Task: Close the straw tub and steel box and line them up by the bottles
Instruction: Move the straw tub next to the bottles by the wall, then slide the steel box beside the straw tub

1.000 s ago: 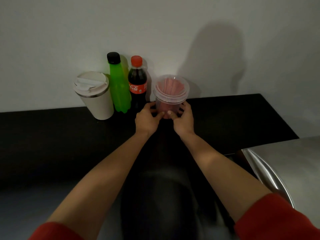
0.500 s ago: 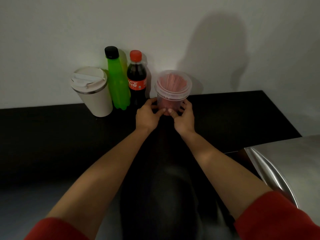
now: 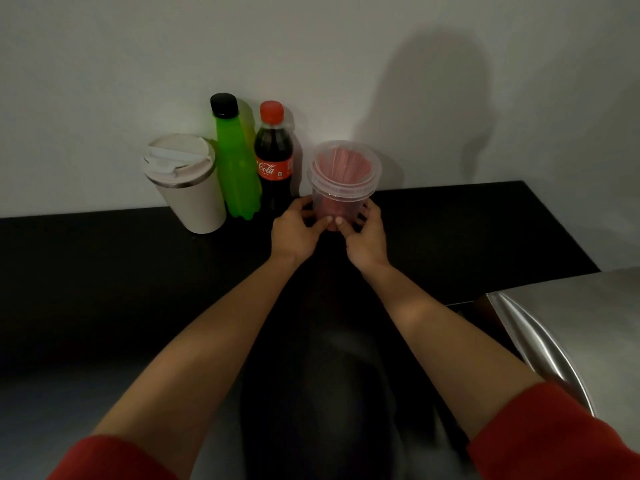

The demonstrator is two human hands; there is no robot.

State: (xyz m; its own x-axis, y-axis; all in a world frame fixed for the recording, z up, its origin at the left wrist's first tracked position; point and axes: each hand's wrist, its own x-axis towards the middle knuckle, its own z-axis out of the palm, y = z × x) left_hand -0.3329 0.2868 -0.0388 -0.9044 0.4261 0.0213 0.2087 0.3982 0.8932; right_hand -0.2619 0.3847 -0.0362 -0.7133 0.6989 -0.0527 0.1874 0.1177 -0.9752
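A clear plastic straw tub (image 3: 343,178) full of pink straws stands with its lid on, on the black counter (image 3: 467,230) just right of the cola bottle (image 3: 273,157). My left hand (image 3: 294,230) and my right hand (image 3: 367,239) both grip its lower part, thumbs meeting at the front. The green bottle (image 3: 237,161) with a black cap stands left of the cola bottle, against the wall. At the right edge of the view lies a steel surface (image 3: 568,327), perhaps the steel box; I cannot tell whether it has a lid on.
A white travel cup (image 3: 187,183) with a lid stands left of the green bottle. The white wall runs right behind the row. The counter stretches out dark to the left and right of my arms.
Both hands stay on the tub. It has slid a little farther back toward the wall beside the cola bottle.
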